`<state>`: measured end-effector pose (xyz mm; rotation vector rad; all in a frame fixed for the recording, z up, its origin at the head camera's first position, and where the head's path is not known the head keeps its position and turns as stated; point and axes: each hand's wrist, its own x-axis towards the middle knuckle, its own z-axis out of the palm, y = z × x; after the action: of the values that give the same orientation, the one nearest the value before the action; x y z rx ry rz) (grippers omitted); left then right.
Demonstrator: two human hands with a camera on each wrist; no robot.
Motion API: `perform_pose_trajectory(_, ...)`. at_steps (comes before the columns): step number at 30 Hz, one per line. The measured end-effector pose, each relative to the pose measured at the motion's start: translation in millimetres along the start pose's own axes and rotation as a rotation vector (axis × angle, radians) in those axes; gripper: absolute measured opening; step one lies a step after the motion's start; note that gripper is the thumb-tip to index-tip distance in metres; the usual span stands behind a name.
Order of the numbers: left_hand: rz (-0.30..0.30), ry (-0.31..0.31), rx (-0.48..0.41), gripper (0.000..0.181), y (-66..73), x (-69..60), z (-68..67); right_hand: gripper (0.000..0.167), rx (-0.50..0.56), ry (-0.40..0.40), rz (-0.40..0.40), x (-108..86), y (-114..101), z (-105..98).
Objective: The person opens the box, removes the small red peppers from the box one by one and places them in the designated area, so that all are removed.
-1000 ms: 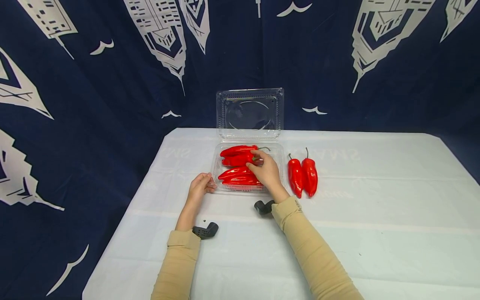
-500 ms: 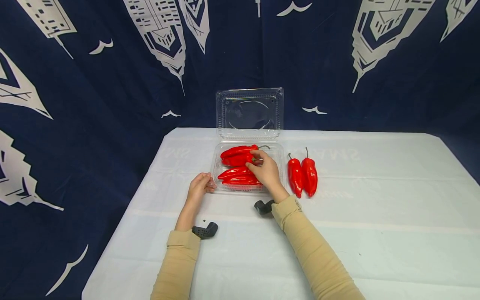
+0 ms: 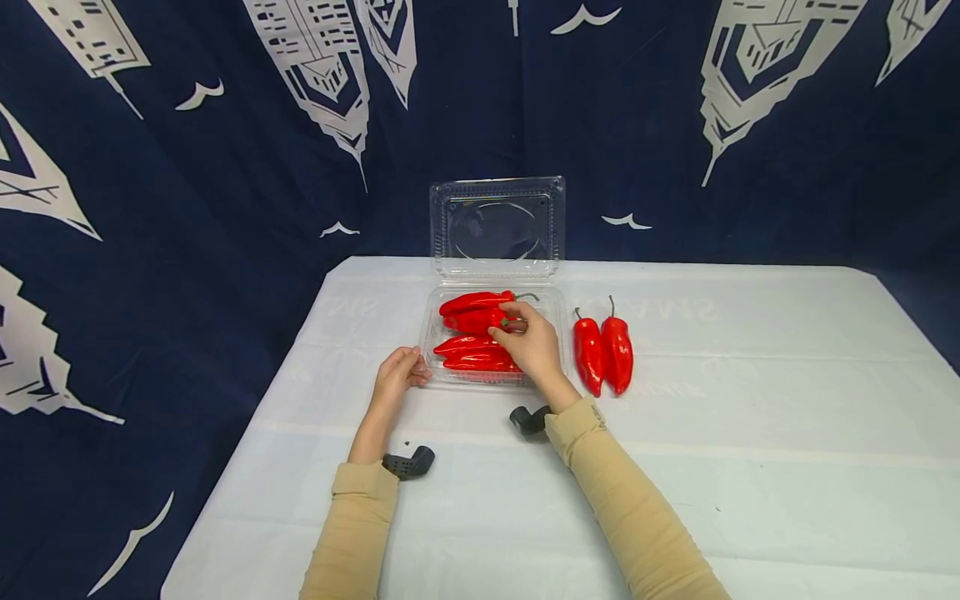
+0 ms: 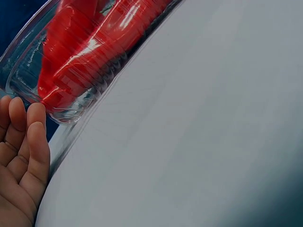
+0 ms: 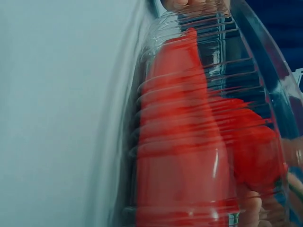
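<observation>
A hinged clear plastic container has its lid standing up at the back. Several glossy red peppers lie crosswise inside, among them a back pepper and a front pepper. My right hand reaches over the right side and pinches the stem end of a red pepper, second from the back. My left hand touches the front left corner, its fingers loosely extended against the wall in the left wrist view. Through the ribbed wall, the right wrist view shows a pepper close up.
Two more red peppers, one at the left and one at the right, lie side by side to the container's right, stems away from me. A white cloth covers the table. A dark blue patterned curtain hangs behind.
The pepper under my right hand has shifted very slightly toward me. Both hands otherwise stay in place, with only a small drift of the whole head view.
</observation>
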<state>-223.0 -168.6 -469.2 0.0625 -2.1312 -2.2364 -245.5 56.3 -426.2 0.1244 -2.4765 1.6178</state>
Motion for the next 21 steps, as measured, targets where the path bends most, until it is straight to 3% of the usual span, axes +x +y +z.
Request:
perform_pose_trajectory(9,-0.004,0.004,-0.003,0.018,1.4,-1.7,0.7,0.040,0.088,0.029,-0.024,-7.2,-1,-5)
perform_pose_trajectory(21,-0.010,0.002,0.001,0.020,1.8,-2.1,0.2,0.042,0.161,0.039,0.016,-17.7,-7,-23)
